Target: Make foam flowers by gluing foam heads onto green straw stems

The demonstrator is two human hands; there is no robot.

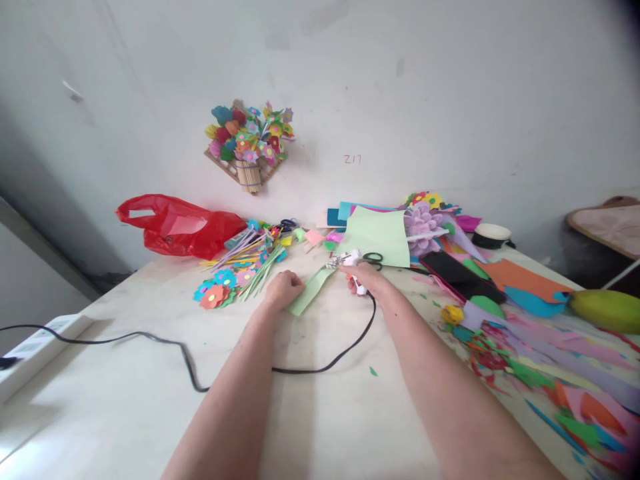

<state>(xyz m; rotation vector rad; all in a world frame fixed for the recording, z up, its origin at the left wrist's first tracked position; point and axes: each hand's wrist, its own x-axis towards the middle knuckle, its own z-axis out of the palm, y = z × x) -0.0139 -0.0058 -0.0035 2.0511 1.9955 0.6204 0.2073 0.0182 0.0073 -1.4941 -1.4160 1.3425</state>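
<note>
A white hot glue gun [358,285] with a black cord is gripped in my right hand [364,275]. Its nozzle end points left, at the far end of a narrow pale green strip [311,291], which looks like paper or craft foam. My left hand [285,289] is closed at the strip's left edge, fingers curled; the fingertips' exact hold is partly hidden. Black-handled scissors [373,259] lie just behind the glue gun. A larger pale green sheet [377,233] is behind them. Left of my left hand are foam flowers [215,297] and thin paper stems [263,272].
A red plastic bag [185,230] sits at the back left. The black cord [320,369] runs across the table toward a white power strip [40,347]. On the right are a dark phone [463,277], a tape roll [492,235] and colourful scraps [530,373]. A flower bouquet [250,143] hangs on the wall.
</note>
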